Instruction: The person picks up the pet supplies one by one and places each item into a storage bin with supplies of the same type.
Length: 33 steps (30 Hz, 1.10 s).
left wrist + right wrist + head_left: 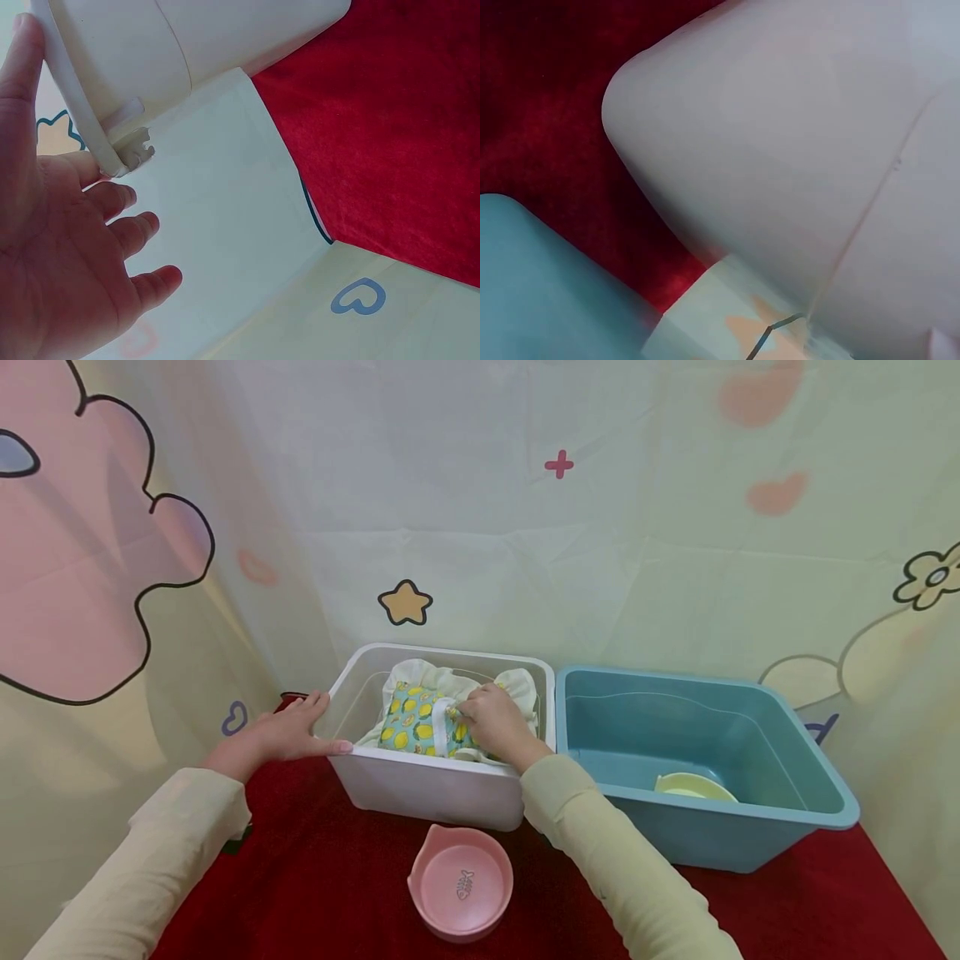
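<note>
Judging from how the things lie, the work of tidying soft cloth and bowls into two boxes seems partly done, with the cloth being handled now. The lemon-print cloth (pixel 408 717), with its white strap (pixel 441 728) and frilled edge (pixel 517 683), lies inside the white box (pixel 427 789), below the level of the rim. The right hand (pixel 497 722) reaches into this box, and its bent fingers seem to pinch the cloth near the strap; the fingertips are partly hidden. Whether the cloth is being laid in, arranged or lifted out, I cannot tell. The right wrist view gives mostly the outer walls of the boxes, so it does not help here.

The left hand (pixel 283 739) rests at the near left corner of the white box, thumb on the rim, its other fingers loose and spread; it appears to steady the box.

In the blue box (pixel 720 839), just beside, a pale yellow bowl (pixel 693 785) is already placed. The pink bowl (pixel 438 893) stands outside both boxes, on the red cover (pixel 315 877) in front of the white one. Probably this bowl is what is left, once the cloth is settled.
</note>
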Tool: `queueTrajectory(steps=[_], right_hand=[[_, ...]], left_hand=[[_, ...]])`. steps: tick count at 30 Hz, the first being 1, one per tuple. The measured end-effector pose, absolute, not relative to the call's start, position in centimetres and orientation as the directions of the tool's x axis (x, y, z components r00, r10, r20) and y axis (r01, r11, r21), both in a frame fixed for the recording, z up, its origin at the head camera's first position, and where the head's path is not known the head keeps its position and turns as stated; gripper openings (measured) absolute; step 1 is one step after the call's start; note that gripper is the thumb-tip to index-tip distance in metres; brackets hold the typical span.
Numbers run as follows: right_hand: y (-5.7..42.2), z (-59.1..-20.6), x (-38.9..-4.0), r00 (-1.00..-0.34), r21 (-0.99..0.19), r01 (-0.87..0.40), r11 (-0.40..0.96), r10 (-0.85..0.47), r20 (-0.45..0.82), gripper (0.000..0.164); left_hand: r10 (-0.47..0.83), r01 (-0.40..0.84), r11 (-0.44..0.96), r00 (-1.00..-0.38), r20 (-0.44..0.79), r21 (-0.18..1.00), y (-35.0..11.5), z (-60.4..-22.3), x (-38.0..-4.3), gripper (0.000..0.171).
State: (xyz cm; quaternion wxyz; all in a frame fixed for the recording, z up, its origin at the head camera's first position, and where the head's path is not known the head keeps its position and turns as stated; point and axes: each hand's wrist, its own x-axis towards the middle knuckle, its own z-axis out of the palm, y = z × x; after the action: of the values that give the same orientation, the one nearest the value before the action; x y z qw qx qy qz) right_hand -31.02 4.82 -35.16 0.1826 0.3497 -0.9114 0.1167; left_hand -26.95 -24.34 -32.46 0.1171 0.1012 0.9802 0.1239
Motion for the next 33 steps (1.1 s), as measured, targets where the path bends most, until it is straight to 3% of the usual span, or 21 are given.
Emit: queueTrajectory(steps=[5,20,33], right_hand=[[4.76,-35.51,-31.07,-0.679,-0.062,-0.683,0.727,-0.602,0.421,0.009],[4.54,-35.88,-31.05,-0.728,-0.082,-0.650,0.755,-0.589,0.350,0.012],[4.36,-35.82,-31.24,-0.820,-0.110,-0.565,0.818,-0.543,0.179,0.017]], left_hand=[[0.225,0.166,0.949,-0.953,-0.205,0.269,-24.37,-32.45,-26.92,0.107],[0.227,0.170,0.950,-0.953,-0.203,0.263,-24.43,-32.48,-26.87,0.106],[0.226,0.165,0.947,-0.952,-0.207,0.274,-24.37,-32.43,-26.95,0.106]])
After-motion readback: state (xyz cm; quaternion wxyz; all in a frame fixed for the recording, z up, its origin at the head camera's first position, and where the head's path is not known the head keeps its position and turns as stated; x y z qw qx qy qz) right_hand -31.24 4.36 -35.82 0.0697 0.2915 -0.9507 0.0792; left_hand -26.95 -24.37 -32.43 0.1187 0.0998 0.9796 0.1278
